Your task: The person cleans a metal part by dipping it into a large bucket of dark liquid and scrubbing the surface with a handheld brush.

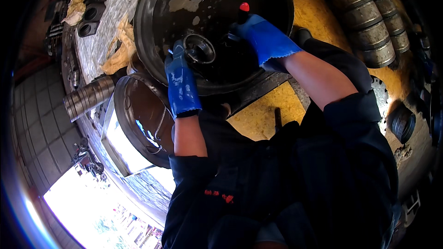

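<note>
Smeared round basin point(184, 1) lies beneath metal ring point(211, 46).

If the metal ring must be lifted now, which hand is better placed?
Probably the left hand: it touches the ring, while the right hand, farther away, seems to hold a red-tipped object.

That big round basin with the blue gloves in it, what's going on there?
A person in blue gloves is working over a dark round basin. The left hand holds a metal ring inside it. The right hand, apart from the ring, seems to grip a dark, red-tipped tool; its exact kind is hard to tell. Stacked metal rings lie off to the right, and a second round basin sits at the lower left.
</note>
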{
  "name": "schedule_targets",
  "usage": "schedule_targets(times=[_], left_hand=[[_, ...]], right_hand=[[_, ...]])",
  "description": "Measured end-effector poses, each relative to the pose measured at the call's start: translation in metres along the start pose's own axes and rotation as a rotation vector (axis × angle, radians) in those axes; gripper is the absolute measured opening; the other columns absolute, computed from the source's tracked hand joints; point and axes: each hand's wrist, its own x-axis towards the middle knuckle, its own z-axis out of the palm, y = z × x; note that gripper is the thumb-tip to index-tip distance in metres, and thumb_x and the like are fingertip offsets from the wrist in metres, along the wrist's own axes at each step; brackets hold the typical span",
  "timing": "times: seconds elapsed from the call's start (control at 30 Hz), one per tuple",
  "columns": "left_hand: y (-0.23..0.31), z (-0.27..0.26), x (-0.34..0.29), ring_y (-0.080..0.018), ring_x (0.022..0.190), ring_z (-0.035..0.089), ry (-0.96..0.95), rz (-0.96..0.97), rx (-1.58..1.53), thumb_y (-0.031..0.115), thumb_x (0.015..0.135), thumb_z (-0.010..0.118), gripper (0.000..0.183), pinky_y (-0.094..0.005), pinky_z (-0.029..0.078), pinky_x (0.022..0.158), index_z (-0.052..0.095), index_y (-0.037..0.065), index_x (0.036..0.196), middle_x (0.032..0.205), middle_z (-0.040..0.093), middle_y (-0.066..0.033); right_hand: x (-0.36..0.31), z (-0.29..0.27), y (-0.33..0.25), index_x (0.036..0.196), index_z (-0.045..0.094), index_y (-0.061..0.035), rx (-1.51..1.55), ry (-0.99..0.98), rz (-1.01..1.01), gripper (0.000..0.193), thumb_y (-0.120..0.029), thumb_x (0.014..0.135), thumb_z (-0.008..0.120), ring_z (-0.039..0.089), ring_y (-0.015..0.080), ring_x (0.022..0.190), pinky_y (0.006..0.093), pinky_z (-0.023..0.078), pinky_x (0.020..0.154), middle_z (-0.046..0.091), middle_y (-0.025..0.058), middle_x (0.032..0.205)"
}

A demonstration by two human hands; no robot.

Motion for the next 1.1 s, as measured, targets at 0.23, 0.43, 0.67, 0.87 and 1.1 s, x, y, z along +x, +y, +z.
schedule_targets(times=[0.23, 0.43, 0.67, 0.87, 1.1], left_hand=[[0.0, -0.029, -0.008, -0.0317, 0.109, 0.059, -0.036, 0.628, 0.812, 0.005, 0.093, 0.047, 0.029, -0.0363, 0.045, 0.094, 0.059, -0.002, 0.119, 0.117, 0.062, -0.0187], [0.011, -0.019, -0.015, -0.0293, 0.11, 0.059, -0.082, 0.498, 0.707, 0.002, 0.094, 0.043, 0.032, -0.035, 0.047, 0.095, 0.054, -0.004, 0.124, 0.118, 0.061, -0.0197], [-0.026, -0.032, 0.051, -0.0233, 0.101, 0.062, -0.028, -0.164, -0.358, 0.018, 0.1, 0.044, 0.031, -0.032, 0.053, 0.09, 0.054, 0.0, 0.124, 0.115, 0.062, -0.014], [-0.011, -0.006, 0.018, -0.0213, 0.1, 0.063, -0.186, -0.079, -0.374, 0.027, 0.095, 0.059, 0.04, -0.0309, 0.053, 0.088, 0.058, -0.003, 0.121, 0.113, 0.064, -0.013], [0.01, -0.007, -0.002, -0.019, 0.097, 0.062, -0.114, 0.003, -0.236, 0.03, 0.092, 0.064, 0.045, -0.0302, 0.05, 0.085, 0.057, -0.004, 0.122, 0.111, 0.064, -0.013]], right_hand=[[0.004, 0.032, -0.029, 0.107, 0.069, -0.0046, -0.006, -0.015, -0.233, 0.041, -0.036, 0.081, 0.072, 0.068, 0.0225, 0.087, 0.0335, 0.052, 0.077, 0.071, 0.0119, 0.095], [0.015, 0.038, -0.013, 0.108, 0.068, -0.005, -0.1, -0.011, -0.161, 0.038, -0.032, 0.082, 0.072, 0.066, 0.0221, 0.089, 0.0338, 0.051, 0.08, 0.07, 0.0111, 0.1], [0.028, 0.011, -0.016, 0.108, 0.069, -0.0063, 0.127, 0.223, -0.193, 0.039, -0.036, 0.084, 0.07, 0.065, 0.0212, 0.083, 0.0345, 0.051, 0.079, 0.07, 0.0098, 0.095], [0.032, 0.011, -0.032, 0.104, 0.069, -0.0044, 0.315, 0.184, -0.241, 0.038, -0.037, 0.085, 0.068, 0.066, 0.0212, 0.081, 0.0345, 0.052, 0.077, 0.07, 0.0116, 0.092], [0.009, 0.004, -0.03, 0.099, 0.069, -0.0021, -0.068, 0.297, 0.323, 0.038, -0.038, 0.087, 0.065, 0.066, 0.0212, 0.079, 0.0346, 0.052, 0.074, 0.07, 0.0137, 0.089]])
